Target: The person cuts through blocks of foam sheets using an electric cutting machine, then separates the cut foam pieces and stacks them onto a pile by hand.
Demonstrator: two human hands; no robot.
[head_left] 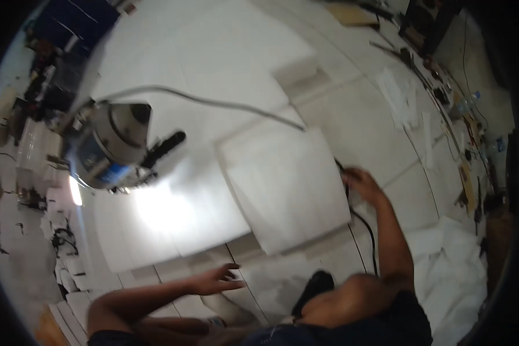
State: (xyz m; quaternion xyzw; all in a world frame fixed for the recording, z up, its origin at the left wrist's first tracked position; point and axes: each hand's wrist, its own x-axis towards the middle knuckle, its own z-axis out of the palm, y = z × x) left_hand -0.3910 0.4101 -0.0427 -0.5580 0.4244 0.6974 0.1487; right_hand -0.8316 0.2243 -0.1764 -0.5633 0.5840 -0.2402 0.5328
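Note:
A thick white foam-like block (pixel 288 190) lies tilted on a larger white sheet (pixel 173 225). At the block's right edge, my right hand (pixel 360 183) has its fingers curled on a narrow dark object (pixel 341 168), partly hidden by the hand and the block. From there a black cable (pixel 373 242) runs down toward my knee. My left hand (pixel 219 279) hangs in front of the near edge of the sheet, fingers apart and holding nothing.
An electric machine (pixel 112 144) with a round metal housing and black handle stands at left, its grey cable (pixel 202 101) crossing the sheets. White scraps (pixel 401 98) and crumpled white material (pixel 447 271) lie right. Tools and clutter line both sides of the tiled floor.

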